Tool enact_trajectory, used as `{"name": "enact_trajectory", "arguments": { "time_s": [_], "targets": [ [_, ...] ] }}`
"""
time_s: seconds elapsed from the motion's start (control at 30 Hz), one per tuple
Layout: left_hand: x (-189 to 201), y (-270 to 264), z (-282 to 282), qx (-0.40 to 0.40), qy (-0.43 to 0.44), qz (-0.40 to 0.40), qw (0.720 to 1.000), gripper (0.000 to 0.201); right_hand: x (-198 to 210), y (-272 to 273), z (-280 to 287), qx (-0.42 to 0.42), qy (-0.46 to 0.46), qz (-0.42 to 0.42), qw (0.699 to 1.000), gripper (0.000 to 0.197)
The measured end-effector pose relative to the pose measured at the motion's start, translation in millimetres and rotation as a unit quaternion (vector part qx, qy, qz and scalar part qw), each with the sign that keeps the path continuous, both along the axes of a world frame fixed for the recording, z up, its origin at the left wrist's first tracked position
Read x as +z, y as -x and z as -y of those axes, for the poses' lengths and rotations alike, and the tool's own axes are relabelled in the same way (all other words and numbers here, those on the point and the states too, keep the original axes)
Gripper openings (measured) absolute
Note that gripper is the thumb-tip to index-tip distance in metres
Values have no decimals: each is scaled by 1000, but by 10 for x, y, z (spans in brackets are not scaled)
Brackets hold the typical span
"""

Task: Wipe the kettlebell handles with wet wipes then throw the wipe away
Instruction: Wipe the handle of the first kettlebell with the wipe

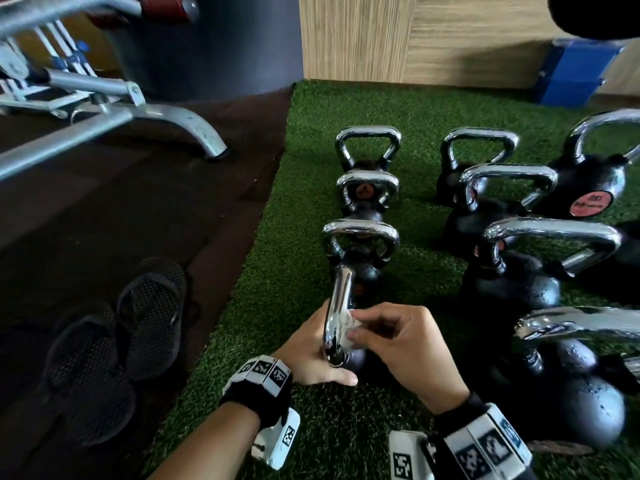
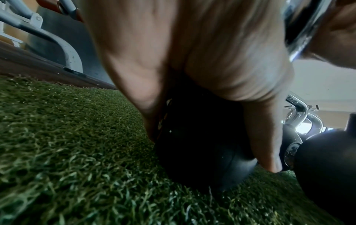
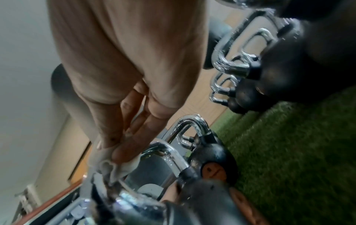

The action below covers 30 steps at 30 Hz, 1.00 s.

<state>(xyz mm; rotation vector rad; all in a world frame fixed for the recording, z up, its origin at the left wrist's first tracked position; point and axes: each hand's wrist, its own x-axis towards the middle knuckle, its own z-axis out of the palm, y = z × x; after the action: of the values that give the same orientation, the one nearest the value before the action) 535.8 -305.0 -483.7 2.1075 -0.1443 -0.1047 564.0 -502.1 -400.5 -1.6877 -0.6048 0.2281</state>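
While the left hand (image 1: 313, 351) cups the black body of the nearest kettlebell (image 2: 202, 152) from the 9 o'clock side, fingers laid fairly straight down against it and thumb tip low by the turf, the right hand (image 1: 405, 348) comes in from 3 o'clock and pinches a crumpled white wet wipe (image 1: 346, 325) against that kettlebell's chrome handle (image 1: 337, 317). The handle rises between the two hands — the wipe is pressed to its right flank, roughly at mid-height, with the right thumb and fingertips (image 3: 123, 153) curled onto the cloth. In the right wrist view the wipe (image 3: 115, 166) bunches just under those fingertips, touching the shiny bar. Both wrists wear black straps with white marker blocks. All of it sits on green artificial turf (image 1: 298, 237). Farther on, toward 12 o'clock, three more small kettlebells (image 1: 362, 237) stand in a line one behind another, handles upright; toward 1 to 3 o'clock a second row of larger kettlebells (image 1: 550, 244) runs back, the closest just beside the right wrist. At 9 o'clock a pair of black sandals (image 1: 114, 344) lies on the dark mat (image 1: 138, 209) — well apart from the hands. Beyond them, at 10 to 11 o'clock, grey metal gym frame legs (image 1: 145, 112) rest on that mat, and a wood-panelled wall (image 1: 415, 36) closes the far side with a blue box (image 1: 575, 74) at 1 o'clock.
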Motion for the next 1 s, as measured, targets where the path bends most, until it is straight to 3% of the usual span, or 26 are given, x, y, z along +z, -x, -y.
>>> {"name": "enact_trajectory", "arguments": {
  "time_s": [0.13, 0.33, 0.43, 0.5, 0.63, 0.73, 0.83, 0.9, 1.0],
  "targets": [
    [-27, 39, -9, 5, 11, -33, 999, 88, -58, 228, -10, 10, -28, -67, 997, 21],
    [-7, 57, 1, 17, 1, -5, 1000, 89, -214, 372, 24, -20, 0, -67, 998, 25],
    [26, 46, 13, 5, -46, -13, 999, 64, -334, 405, 0, -38, 26, -76, 996, 24],
    [53, 43, 18, 0, -46, -10, 999, 67, -406, 363, 1, -44, 59, -63, 995, 25],
    [110, 71, 53, -2, -48, -8, 999, 99, -385, 149, 29, 25, 112, -8, 993, 32],
    [93, 81, 41, -1, -74, 5, 997, 101, -308, -13, 7, 97, 175, 12, 980, 18],
    [99, 103, 27, -1, -21, 8, 1000, 106, -220, -121, -15, 157, 183, -14, 970, 11],
    [102, 111, 33, 2, -17, 25, 1000, 114, -139, -160, -25, 202, 162, -41, 965, 13],
    [127, 111, 48, 0, 22, 10, 1000, 111, -40, -208, -69, 251, 176, -12, 952, 26]
  ]
}}
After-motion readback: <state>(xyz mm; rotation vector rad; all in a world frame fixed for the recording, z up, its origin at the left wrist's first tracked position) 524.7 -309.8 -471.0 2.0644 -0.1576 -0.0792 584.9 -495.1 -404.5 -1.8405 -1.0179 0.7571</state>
